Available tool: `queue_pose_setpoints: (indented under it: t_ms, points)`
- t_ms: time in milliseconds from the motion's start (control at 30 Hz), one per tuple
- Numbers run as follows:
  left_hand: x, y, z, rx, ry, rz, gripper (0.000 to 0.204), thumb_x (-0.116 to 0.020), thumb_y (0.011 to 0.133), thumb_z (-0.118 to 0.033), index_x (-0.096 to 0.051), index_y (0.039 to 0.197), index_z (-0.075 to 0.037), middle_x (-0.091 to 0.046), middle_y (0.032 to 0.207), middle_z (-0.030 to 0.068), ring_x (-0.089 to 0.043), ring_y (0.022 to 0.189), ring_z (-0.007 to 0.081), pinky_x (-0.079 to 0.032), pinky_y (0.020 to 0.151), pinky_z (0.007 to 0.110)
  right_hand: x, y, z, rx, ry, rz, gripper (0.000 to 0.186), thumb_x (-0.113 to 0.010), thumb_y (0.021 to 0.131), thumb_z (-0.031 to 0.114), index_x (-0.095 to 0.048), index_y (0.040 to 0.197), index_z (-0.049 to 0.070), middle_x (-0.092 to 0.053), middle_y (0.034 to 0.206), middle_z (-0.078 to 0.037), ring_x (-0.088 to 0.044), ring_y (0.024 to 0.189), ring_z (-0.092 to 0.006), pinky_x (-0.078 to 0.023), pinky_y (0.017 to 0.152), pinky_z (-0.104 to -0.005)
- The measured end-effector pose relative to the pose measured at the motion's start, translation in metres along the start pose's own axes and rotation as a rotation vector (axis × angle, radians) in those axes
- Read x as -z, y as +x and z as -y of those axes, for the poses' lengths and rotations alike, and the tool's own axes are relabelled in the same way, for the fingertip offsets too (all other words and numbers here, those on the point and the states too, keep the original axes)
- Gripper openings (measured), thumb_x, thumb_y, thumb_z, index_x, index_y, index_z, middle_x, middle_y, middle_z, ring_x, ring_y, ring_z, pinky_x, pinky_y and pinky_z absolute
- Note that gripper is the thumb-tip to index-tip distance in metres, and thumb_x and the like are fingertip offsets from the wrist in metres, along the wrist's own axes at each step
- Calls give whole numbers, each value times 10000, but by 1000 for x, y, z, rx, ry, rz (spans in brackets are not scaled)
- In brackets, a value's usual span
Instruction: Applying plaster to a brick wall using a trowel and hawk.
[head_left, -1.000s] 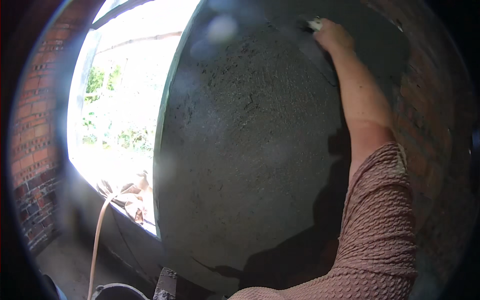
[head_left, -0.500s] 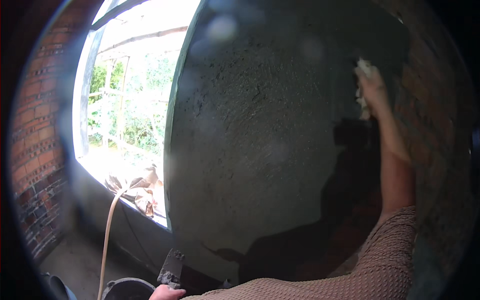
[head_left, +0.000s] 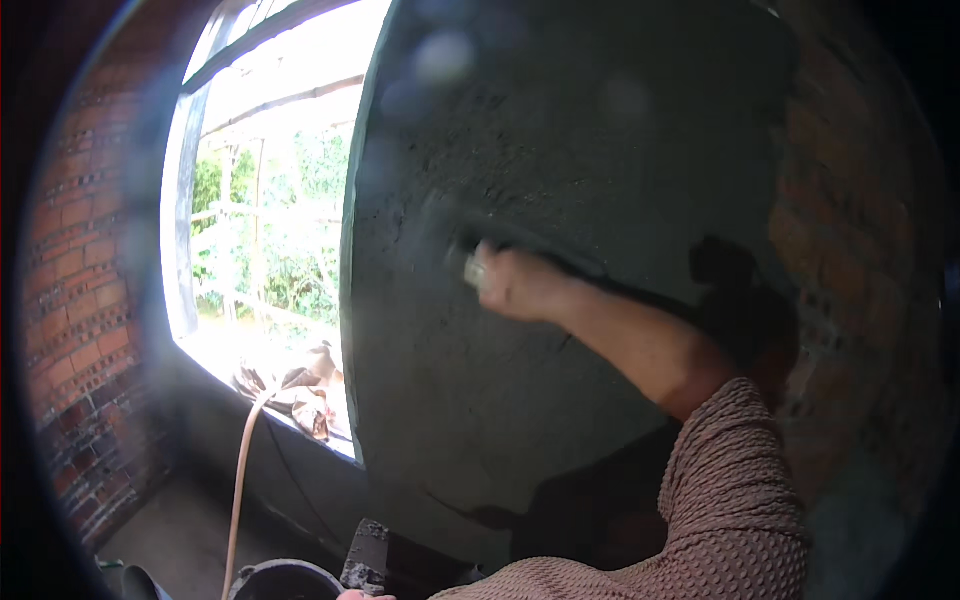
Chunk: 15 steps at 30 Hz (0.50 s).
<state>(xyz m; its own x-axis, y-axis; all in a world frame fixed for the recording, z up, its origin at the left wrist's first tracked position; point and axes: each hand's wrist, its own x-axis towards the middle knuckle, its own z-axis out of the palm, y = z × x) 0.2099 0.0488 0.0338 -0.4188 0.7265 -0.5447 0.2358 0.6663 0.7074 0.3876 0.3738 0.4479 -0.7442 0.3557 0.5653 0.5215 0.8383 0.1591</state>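
My right hand (head_left: 515,285) reaches across the grey plastered wall (head_left: 500,400), closed round the pale handle of a plastering float (head_left: 474,272). Motion smears the tool, and its dark blade is hard to tell from the wet plaster. At the lower edge, only a bit of my left hand (head_left: 360,595) shows, by the near end of a trowel (head_left: 368,550). Grey mortar sticks to that trowel's flat blade, which points upward. Most of the left hand is cut off by the picture's edge.
A bright window opening (head_left: 270,200) lies left of the plaster, with crumpled brown sacking (head_left: 305,400) on its sill. A pale hose (head_left: 243,480) hangs down beside a black bucket (head_left: 285,575). Bare brick (head_left: 840,240) borders the plaster on the right; another brick wall (head_left: 80,260) stands left.
My right hand has swept left and down over the plaster with the float, from near the right brickwork toward the window side. The left hand with its trowel sits slightly lower in the picture.
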Motion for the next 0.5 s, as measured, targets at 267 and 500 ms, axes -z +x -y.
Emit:
queue_pose_setpoints:
  t_ms: [267, 500]
  points:
    - [-91, -34, -10, -491, -135, -177, 442, -630, 801, -374, -650, 1004, 17, -647, 913, 153, -599, 822, 263, -486, 701, 337, 85, 6, -49, 313, -335, 37, 278, -568, 749, 203, -492, 954, 33, -643, 797, -178, -621, 695, -380, -491, 603, -458]
    - [-101, -8, -8, -206, -7, -38, 532, -621, 793, -414, -621, 1068, 42, -622, 1049, 178, -566, 976, 286, -462, 821, 339, 241, 17, -136, -19, -230, -375, 473, -660, 780, 294, -498, 1159, 64, -634, 985, -152, -626, 792, -298, -487, 676, -386]
